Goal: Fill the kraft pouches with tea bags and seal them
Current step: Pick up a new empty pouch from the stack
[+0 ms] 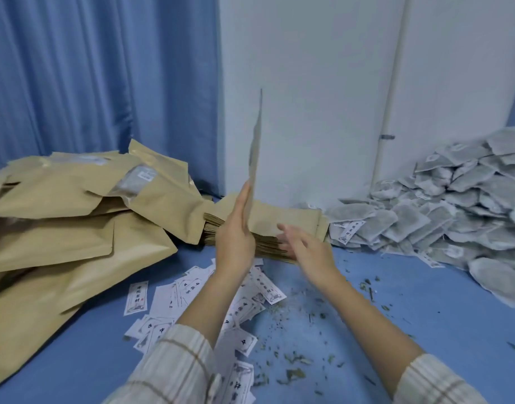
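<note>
My left hand (pixel 235 231) holds one flat kraft pouch (pixel 255 147) upright and edge-on, its lower end against my palm and fingers. My right hand (pixel 305 249) hovers just to its right with fingers spread and slightly blurred, holding nothing. Behind both hands lies a stack of flat empty kraft pouches (pixel 282 220). A big heap of grey tea bags (pixel 442 208) is piled against the wall at the right. A pile of fuller kraft pouches (pixel 75 217) covers the left side.
White printed paper labels (pixel 174 298) are scattered on the blue tabletop (pixel 425 304) under my forearms, with loose tea leaf crumbs (pixel 294 371) to their right. A blue curtain (pixel 104 68) and a white wall (pixel 323 83) close off the back.
</note>
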